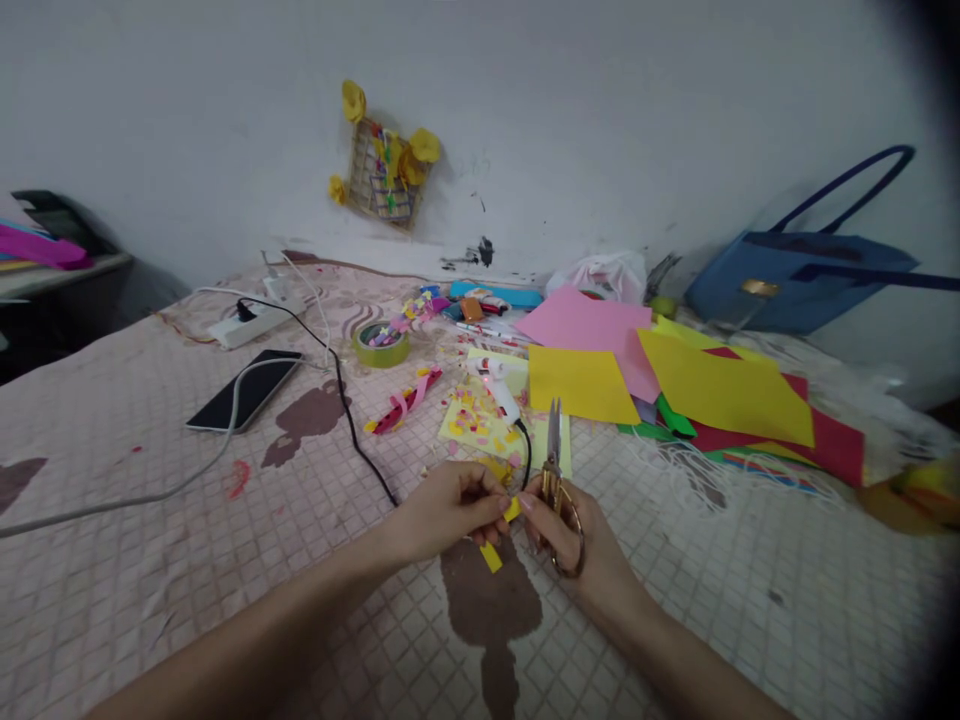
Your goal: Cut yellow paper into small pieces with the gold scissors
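My left hand (457,508) pinches a narrow yellow paper strip (490,557), whose lower end hangs below the fingers. My right hand (577,535) meets it, thumb and fingertips at the strip's upper end. Gold-handled scissors (553,440) sit in that same right hand, a handle loop around the fingers and the blades pointing away from me. Just beyond both hands lies a white glue gun (495,388) with a black cord. Under it, pale yellow sheets (559,432) carry scattered yellow, pink and red paper bits.
To the right are yellow sheets (581,383), pink paper (592,325), white string (694,475) and a blue handbag (795,275). On the left lie a phone (247,390), a power strip (255,322) and cords. Green tape (381,345) and a pink-wrapped stick (405,402) stand nearer the middle.
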The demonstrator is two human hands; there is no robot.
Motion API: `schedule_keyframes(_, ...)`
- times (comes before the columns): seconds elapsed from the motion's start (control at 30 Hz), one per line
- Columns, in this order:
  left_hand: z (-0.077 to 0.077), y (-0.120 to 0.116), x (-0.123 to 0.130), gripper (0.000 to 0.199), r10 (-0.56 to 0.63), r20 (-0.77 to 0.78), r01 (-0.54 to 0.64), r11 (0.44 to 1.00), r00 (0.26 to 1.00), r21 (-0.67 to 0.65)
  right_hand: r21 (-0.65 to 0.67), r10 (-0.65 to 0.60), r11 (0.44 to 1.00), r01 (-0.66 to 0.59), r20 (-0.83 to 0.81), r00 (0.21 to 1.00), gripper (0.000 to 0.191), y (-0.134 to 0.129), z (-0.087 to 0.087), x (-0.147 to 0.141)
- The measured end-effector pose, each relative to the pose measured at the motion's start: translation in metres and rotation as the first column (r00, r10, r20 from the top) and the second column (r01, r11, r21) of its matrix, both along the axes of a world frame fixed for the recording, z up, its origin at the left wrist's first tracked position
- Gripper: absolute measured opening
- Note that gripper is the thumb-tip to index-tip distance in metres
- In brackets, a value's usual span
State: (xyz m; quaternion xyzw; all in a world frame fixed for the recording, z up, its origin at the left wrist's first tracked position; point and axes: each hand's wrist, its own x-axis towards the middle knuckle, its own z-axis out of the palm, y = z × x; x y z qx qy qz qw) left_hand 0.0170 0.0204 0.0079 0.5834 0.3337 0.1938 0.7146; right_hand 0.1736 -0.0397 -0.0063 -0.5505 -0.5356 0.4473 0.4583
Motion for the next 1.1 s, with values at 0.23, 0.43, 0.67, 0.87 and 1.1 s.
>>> schedule_keyframes(0.23,-0.003,0.001,0.000,0.031,-0.009,0.042,0.010,1.000,0.999,-0.027,0.021,-0.012,1.000,0.011,0.073,0.997,0.023,0.001,-0.004,0.001)
schedule_keyframes(0.43,-0.004,0.001,0.000,0.032,-0.005,0.022,0.005,1.000,1.000,-0.028,0.042,-0.010,0.999,0.006,0.092,0.996,0.023,0.001,-0.004,0.000)
schedule_keyframes(0.67,-0.002,0.002,-0.001,0.033,0.009,0.040,-0.008,1.000,0.999,-0.029,0.039,-0.041,0.998,0.038,0.062,0.997,0.026,0.003,-0.013,0.006)
schedule_keyframes(0.87,-0.006,0.004,-0.001,0.032,0.051,0.027,-0.050,0.998,0.998,-0.035,0.023,-0.063,0.998,0.061,0.054,0.997,0.029,0.006,-0.005,0.008)
schedule_keyframes(1.1,-0.006,0.004,0.000,0.032,0.064,0.024,-0.064,0.998,0.998,-0.006,0.015,-0.056,0.998,0.056,-0.002,0.998,0.029,0.006,-0.003,0.009)
